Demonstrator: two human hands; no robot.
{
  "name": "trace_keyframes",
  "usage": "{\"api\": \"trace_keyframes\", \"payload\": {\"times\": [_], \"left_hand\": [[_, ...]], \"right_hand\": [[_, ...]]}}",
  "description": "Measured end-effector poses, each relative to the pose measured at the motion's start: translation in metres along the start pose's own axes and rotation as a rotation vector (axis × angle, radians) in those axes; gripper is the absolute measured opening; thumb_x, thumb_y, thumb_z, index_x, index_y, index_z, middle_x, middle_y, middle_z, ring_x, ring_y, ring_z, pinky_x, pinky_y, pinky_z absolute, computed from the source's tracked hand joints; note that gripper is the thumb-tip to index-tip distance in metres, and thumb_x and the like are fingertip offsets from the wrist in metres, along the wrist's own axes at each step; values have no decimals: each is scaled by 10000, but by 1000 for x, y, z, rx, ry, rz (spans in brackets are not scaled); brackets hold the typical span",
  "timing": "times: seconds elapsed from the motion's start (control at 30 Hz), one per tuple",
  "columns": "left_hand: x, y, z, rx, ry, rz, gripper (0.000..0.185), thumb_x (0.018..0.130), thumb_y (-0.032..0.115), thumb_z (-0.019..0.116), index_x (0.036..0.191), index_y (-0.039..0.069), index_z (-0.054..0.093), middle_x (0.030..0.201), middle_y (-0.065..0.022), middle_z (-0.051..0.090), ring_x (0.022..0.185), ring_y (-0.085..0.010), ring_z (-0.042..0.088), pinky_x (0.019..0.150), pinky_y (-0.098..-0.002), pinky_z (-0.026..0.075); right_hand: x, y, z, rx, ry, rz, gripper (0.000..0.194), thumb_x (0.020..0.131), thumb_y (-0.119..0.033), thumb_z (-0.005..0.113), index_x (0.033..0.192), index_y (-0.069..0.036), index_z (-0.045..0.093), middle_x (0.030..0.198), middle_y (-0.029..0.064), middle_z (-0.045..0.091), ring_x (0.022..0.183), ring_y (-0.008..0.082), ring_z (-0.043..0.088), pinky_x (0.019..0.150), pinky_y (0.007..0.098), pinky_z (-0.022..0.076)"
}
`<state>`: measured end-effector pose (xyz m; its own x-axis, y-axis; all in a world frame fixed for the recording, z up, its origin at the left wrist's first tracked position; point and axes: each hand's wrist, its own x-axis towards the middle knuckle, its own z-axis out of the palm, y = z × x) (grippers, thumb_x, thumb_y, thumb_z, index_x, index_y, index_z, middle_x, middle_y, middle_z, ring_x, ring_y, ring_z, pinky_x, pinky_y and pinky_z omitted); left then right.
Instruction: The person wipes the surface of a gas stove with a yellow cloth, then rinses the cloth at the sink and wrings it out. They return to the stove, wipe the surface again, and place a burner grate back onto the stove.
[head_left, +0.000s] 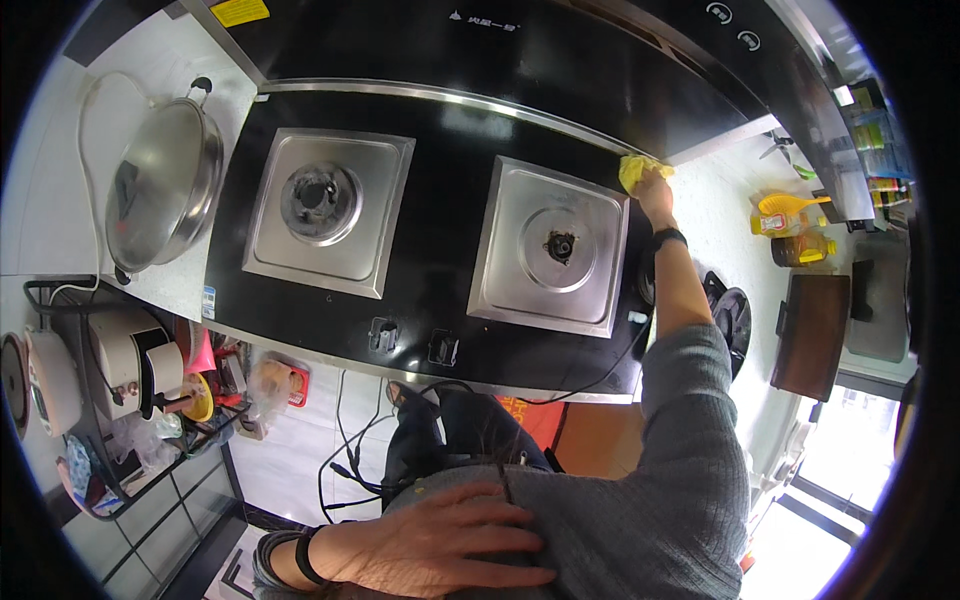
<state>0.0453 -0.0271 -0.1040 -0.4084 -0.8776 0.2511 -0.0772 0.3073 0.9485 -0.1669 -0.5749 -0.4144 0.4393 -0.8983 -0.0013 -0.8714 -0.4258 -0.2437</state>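
My right hand (655, 196) presses a yellow cloth (637, 171) against the far right corner of the black gas cooktop (442, 210). That corner meets the black back panel (540, 82) along a metal strip. Nearest to this hand is the right steel burner tray (517, 232), whose bare burner socket (561, 246) shows in the middle. A burner (319, 202) sits on the left steel tray (274, 251). My left hand (442, 536) rests flat on the front of my grey top, fingers spread and holding nothing.
A lidded steel wok (165, 184) stands on the left counter. Black pan supports (729, 319) lie on the right counter, near bottles (802, 247), a yellow ladle (791, 203) and a brown board (811, 337). A black cable (592, 386) crosses the cooktop's front edge. A loaded rack (82, 300) stands left.
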Motion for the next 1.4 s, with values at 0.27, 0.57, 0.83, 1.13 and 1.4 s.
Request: {"api": "trace_keyframes", "payload": {"times": [0.27, 0.57, 0.83, 1.13, 1.4], "left_hand": [[-16, -8, 13, -122, 18, -30, 453, 870, 241, 533, 1323, 242, 540, 1267, -86, 527, 1209, -275, 491, 1065, -500, 324], [-3, 4, 17, -107, -126, 8, 431, 852, 166, 539, 1274, 222, 606, 1298, -100, 517, 1214, -278, 491, 1037, -505, 313], [-8, 3, 25, -121, -118, 6, 453, 841, 149, 561, 1286, 229, 594, 1263, -92, 518, 1208, -274, 491, 1012, -515, 338], [-28, 9, 27, -101, -37, 34, 437, 830, 125, 564, 1251, 223, 622, 1226, -87, 538, 1175, -274, 514, 1009, -495, 348], [-13, 4, 35, -115, -34, 45, 441, 832, 139, 569, 1262, 226, 613, 1249, -95, 528, 1184, -276, 506, 1011, -492, 342]], "right_hand": [[0, -237, 89, -701, -317, -452, 342, 889, -263, 561, 1162, -69, 631, 1178, 132, 597, 1100, 417, 557, 850, 569, 479], [-192, -276, 66, -229, -14, -834, 421, 802, -160, 576, 1221, -121, 560, 1196, 119, 544, 1212, 396, 435, 1014, 525, 376], [-60, -121, 31, -212, -56, -577, 205, 751, -225, 656, 917, -115, 702, 968, 64, 655, 916, 258, 611, 848, 340, 485], [-66, -142, -14, -234, -241, 28, 437, 815, -320, 609, 1124, -12, 602, 1120, 214, 649, 1070, 355, 624, 895, 409, 509], [-151, -274, 51, -354, -107, -392, 470, 811, -151, 582, 1247, -11, 474, 1157, 207, 544, 1088, 342, 531, 926, 436, 459]]}}
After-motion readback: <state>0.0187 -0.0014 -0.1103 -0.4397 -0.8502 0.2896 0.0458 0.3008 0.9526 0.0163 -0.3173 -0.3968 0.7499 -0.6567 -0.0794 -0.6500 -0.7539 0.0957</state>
